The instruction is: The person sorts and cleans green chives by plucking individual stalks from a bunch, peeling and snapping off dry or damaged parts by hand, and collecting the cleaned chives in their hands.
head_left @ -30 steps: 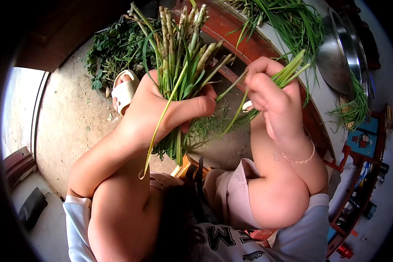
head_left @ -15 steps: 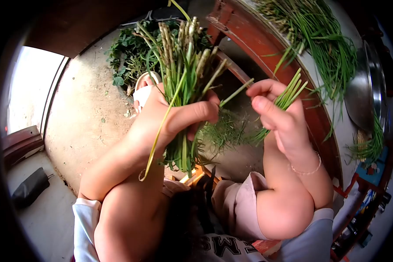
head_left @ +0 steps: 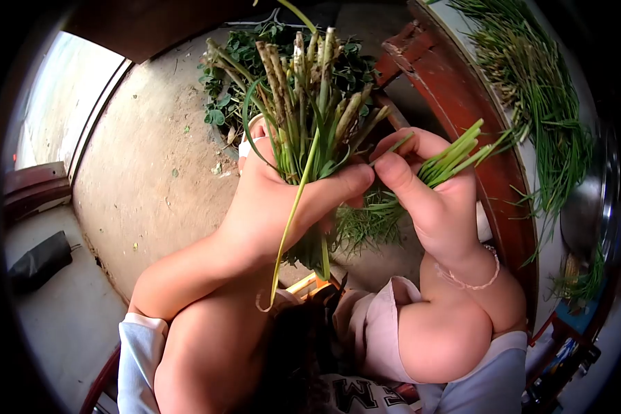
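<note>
My left hand [head_left: 276, 207] is closed around a thick bunch of garlic chives [head_left: 310, 117], with their brownish, soil-marked stem ends pointing up and away. One long yellowish blade hangs down over that wrist. Close beside the left thumb, my right hand [head_left: 431, 196] pinches a thin green piece [head_left: 398, 143] between thumb and forefinger. The same hand holds a smaller bundle of chives [head_left: 459, 155] in its palm, with pale, clean-looking ends sticking out to the upper right. The left fingers are mostly hidden behind the bunch.
A large heap of chives [head_left: 531, 90] lies on the red-edged table [head_left: 462, 90] at the right, near a metal bowl [head_left: 590, 217]. Leafy green plants [head_left: 221, 107] are on the floor ahead. A dark pouch-like object [head_left: 41, 262] lies at the far left.
My hands have come together, the right fingertips now near the left thumb. The stalk that stuck out between them shows less. The view has shifted, so the surroundings sit differently.
</note>
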A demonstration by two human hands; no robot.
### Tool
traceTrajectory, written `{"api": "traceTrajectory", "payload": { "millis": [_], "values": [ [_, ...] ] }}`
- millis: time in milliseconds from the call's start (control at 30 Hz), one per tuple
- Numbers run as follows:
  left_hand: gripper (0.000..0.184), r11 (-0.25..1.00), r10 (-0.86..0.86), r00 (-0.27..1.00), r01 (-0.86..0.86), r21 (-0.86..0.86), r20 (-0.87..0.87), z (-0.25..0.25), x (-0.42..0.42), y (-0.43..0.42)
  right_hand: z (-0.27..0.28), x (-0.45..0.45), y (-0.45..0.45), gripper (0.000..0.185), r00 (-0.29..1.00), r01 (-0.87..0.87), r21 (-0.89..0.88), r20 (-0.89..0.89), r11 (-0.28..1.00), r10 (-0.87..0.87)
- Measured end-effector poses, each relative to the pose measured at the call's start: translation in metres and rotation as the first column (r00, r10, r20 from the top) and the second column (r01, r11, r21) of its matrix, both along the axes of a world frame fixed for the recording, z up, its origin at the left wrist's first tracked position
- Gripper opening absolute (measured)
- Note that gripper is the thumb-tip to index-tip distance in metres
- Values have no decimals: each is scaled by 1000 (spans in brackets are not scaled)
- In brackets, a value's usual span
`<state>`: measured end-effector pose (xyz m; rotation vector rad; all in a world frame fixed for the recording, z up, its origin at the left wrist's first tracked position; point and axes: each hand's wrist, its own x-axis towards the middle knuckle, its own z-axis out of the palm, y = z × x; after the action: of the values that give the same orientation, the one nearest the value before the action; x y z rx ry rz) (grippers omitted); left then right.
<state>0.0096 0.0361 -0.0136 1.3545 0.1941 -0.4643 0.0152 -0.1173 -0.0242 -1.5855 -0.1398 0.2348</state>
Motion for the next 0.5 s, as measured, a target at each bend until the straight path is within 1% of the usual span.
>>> {"api": "traceTrajectory", "payload": {
  "millis": [67,133,200,267,300,333,400,433,467,500],
  "values": [
    [13,1000,14,1000,-13,11,-25,5,2,2,-3,1,5,10,999,4,34,52,999,-6],
    [12,1000,5,999,-5,5,-36,6,5,7,-8,5,8,10,998,-33,30,55,999,31],
    [12,1000,-6,999,6,0,-44,6,6,9,-11,7,13,9,987,-30,37,156,999,24],
    [11,998,22,999,-24,-55,-41,4,5,11,-11,8,14,9,987,-32,6,159,999,31],
    [11,998,27,999,-29,-50,-43,5,5,12,-11,9,15,9,986,-32,-27,163,999,35],
    [11,1000,10,998,-12,-28,-56,7,5,14,-10,10,14,9,986,-37,-22,162,999,40],
    [11,1000,7,997,-6,10,-71,8,5,18,-8,11,14,8,990,-93,-46,103,995,97],
    [11,1000,16,996,-17,-4,-85,6,4,20,-8,12,17,8,994,-81,0,78,997,80],
    [11,999,26,995,-28,-17,-99,6,4,22,-10,15,19,7,990,-78,-4,117,997,77],
    [10,998,55,991,-58,-20,-119,10,5,23,-8,15,22,6,995,-54,-5,87,999,55]
  ]
}}
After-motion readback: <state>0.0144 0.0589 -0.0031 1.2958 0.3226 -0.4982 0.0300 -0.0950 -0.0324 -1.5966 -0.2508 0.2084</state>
